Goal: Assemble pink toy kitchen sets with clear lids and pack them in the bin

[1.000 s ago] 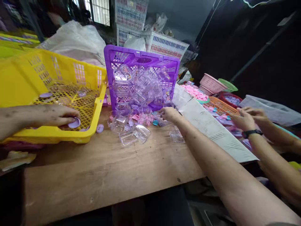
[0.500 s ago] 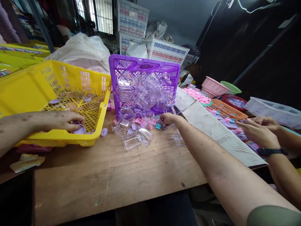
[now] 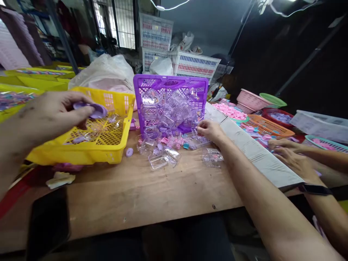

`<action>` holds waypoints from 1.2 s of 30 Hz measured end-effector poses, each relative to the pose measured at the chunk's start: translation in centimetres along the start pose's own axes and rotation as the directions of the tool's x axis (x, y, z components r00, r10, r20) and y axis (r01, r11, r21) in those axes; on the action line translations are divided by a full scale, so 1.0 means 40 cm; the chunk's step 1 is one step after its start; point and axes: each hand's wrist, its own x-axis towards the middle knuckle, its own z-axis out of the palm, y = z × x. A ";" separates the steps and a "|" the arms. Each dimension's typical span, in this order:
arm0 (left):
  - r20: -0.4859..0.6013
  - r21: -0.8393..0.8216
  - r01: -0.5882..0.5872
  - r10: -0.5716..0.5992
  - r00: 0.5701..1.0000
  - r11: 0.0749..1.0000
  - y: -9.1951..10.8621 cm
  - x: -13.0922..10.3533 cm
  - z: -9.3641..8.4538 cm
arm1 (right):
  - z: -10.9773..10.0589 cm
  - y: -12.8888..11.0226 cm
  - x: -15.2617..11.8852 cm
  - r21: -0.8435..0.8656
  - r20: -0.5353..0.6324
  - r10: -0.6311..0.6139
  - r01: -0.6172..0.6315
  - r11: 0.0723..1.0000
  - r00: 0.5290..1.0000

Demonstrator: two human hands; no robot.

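My left hand (image 3: 63, 108) is raised over the yellow crate (image 3: 81, 154), its thumb and fingers closed on a round purple plastic piece (image 3: 98, 111), perhaps more than one. Clear plastic cases and another purple piece (image 3: 78, 139) lie inside that crate. My right hand (image 3: 212, 131) reaches to the right front of the purple basket (image 3: 171, 80), fingers pinched. Clear plastic is right at the fingertips, but I cannot make out what they grip. A heap of clear cases (image 3: 174, 108) fills the tipped basket and spills toward small pink parts (image 3: 176, 140) and a clear open case (image 3: 159, 161).
Another clear case (image 3: 213, 158) lies by my right forearm. A dark phone (image 3: 49, 219) rests at the table's left front. Right of a white board (image 3: 244, 148), another person's hands (image 3: 293, 159) work among pink and purple parts, beside an orange basket (image 3: 265, 125). White crates (image 3: 193, 65) stand behind.
My left hand has lifted from the yellow crate's floor with the purple piece. My right hand has shifted slightly right and up. The view has turned a little; the phone has come into sight.
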 end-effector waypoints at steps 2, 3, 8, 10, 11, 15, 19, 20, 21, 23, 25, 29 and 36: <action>0.155 -0.235 -0.089 0.128 0.980 0.968 0.068 -0.104 0.033 | -0.001 -0.021 -0.093 0.132 -0.047 -0.085 0.091 0.987 0.995; 0.252 -0.298 -0.124 0.203 0.946 0.946 0.100 -0.161 0.075 | 0.012 -0.030 -0.147 0.190 -0.048 -0.125 0.132 0.973 0.991; 0.413 -0.320 -0.074 0.210 0.886 0.944 0.155 -0.389 0.404 | 0.186 -0.063 -0.403 0.519 0.055 -0.235 0.173 0.837 0.970; 0.407 -0.280 -0.053 0.168 0.898 0.959 0.135 -0.435 0.503 | 0.267 -0.074 -0.464 0.563 0.098 -0.229 0.136 0.815 0.968; 0.397 -0.264 -0.045 0.151 0.905 0.963 0.124 -0.448 0.534 | 0.300 -0.079 -0.482 0.551 0.111 -0.225 0.129 0.825 0.968; 0.341 -0.251 -0.049 0.136 0.930 0.967 0.095 -0.457 0.567 | 0.366 -0.100 -0.498 0.475 0.104 -0.231 0.156 0.866 0.967; 0.287 -0.282 -0.085 0.169 0.943 0.956 0.089 -0.445 0.561 | 0.375 -0.117 -0.477 0.474 0.053 -0.232 0.180 0.862 0.971; 0.272 -0.294 -0.092 0.175 0.946 0.951 0.088 -0.442 0.563 | 0.377 -0.118 -0.472 0.489 0.041 -0.226 0.178 0.854 0.973; 0.257 -0.305 -0.095 0.178 0.950 0.948 0.088 -0.439 0.565 | 0.379 -0.117 -0.468 0.511 0.032 -0.219 0.172 0.842 0.975; 0.232 -0.319 -0.087 0.166 0.958 0.944 0.088 -0.431 0.571 | 0.386 -0.112 -0.463 0.572 0.031 -0.197 0.145 0.807 0.980; 0.219 -0.325 -0.058 0.135 0.966 0.944 0.090 -0.422 0.573 | 0.390 -0.104 -0.461 0.640 0.052 -0.163 0.092 0.763 0.985; 0.241 -0.358 0.008 0.085 0.967 0.934 0.099 -0.402 0.565 | 0.385 -0.099 -0.457 0.736 0.132 -0.087 -0.039 0.675 0.987; 0.232 -0.383 -0.036 0.134 0.963 0.923 0.102 -0.388 0.571 | 0.390 -0.114 -0.443 0.805 0.230 -0.071 -0.149 0.575 0.971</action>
